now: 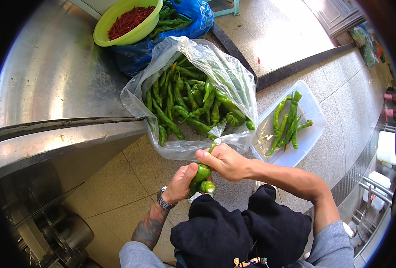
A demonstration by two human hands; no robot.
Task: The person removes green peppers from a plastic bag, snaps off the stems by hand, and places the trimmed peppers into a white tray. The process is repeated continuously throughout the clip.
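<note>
My left hand (180,183), with a metal watch at the wrist, is closed around green peppers. One pepper (203,172) has its stem (212,147) pointing up, and another (207,187) shows a pale, stemless end. My right hand (229,163) pinches the upright pepper at its stem, thumb on top. Just beyond both hands, a clear plastic bag (233,67) lies open, full of long green peppers (176,90). To its right, a translucent plastic box (307,147) on the floor holds several green peppers (290,125).
A yellow-green bowl (101,31) of red chillies stands by a blue bag (203,16) of green peppers. A stainless steel unit (60,77) borders the left side, with metal pots (74,231) below. A dark raised sill (305,67) crosses the tiled floor. Metal racks (375,191) stand right.
</note>
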